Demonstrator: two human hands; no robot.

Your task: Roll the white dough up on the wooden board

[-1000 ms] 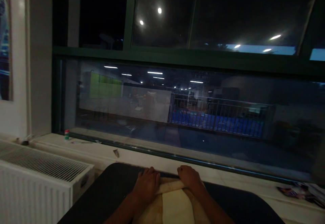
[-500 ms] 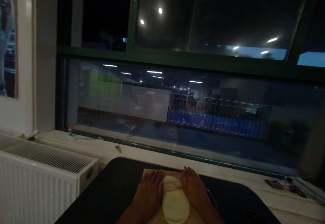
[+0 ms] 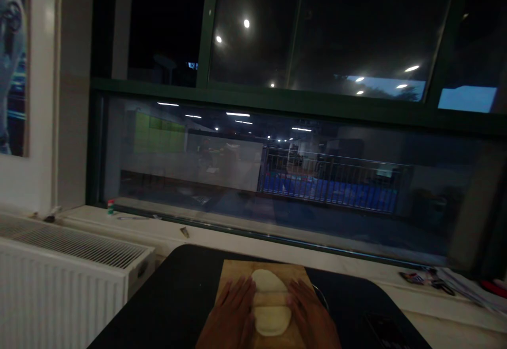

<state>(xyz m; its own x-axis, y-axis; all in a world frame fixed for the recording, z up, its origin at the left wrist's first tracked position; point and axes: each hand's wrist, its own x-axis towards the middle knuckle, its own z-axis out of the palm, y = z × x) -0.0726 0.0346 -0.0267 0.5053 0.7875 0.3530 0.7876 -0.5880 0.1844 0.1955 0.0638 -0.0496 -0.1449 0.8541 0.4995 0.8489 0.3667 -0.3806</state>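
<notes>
I see a smooth board (image 3: 230, 271) that looks like wood, and the rolling pin (image 3: 271, 299) looks like pale wood too. The dough (image 3: 266, 280) looks soft and smooth. The table (image 3: 182, 272) is dark and matt. The window (image 3: 222, 153) is shiny glass, and the heater (image 3: 63, 291) has white ridges.

The dough (image 3: 272, 321) at six o'clock is cream, the tabletop (image 3: 174, 296) black. The radiator (image 3: 59, 296) at eight is white.
</notes>
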